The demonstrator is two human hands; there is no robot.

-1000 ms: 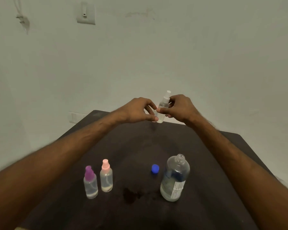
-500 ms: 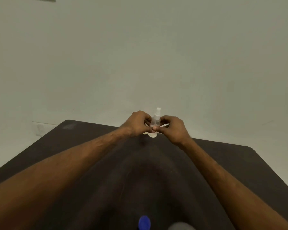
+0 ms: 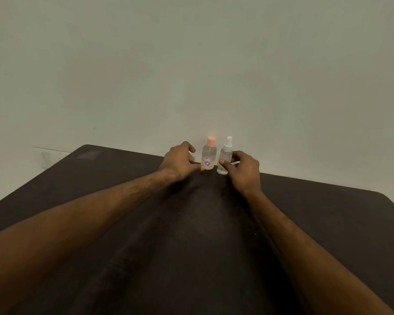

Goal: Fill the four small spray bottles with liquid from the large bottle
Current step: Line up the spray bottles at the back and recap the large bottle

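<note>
Two small spray bottles stand upright side by side at the table's far edge, against the wall. The left one is a pink-capped bottle [image 3: 209,154] with a purple flower print. The right one is a clear bottle with a white spray top [image 3: 225,160]. My right hand [image 3: 245,170] has its thumb on the front of the clear bottle and its fingers curled round its right side. My left hand [image 3: 180,161] is just left of the pink-capped bottle, fingers apart, with its thumb tip by the bottle's base. The large bottle and the other small bottles are out of view.
The dark table [image 3: 328,212] runs from me to the pale wall [image 3: 191,76]. Both of my forearms stretch across its middle. Its far edge lies right behind the two bottles, and its rounded right corner shows at the right.
The clear spray bottle, held in the air by both hands before, now stands on the table beside the pink-capped one. My left hand has come off it. The view has shifted forward.
</note>
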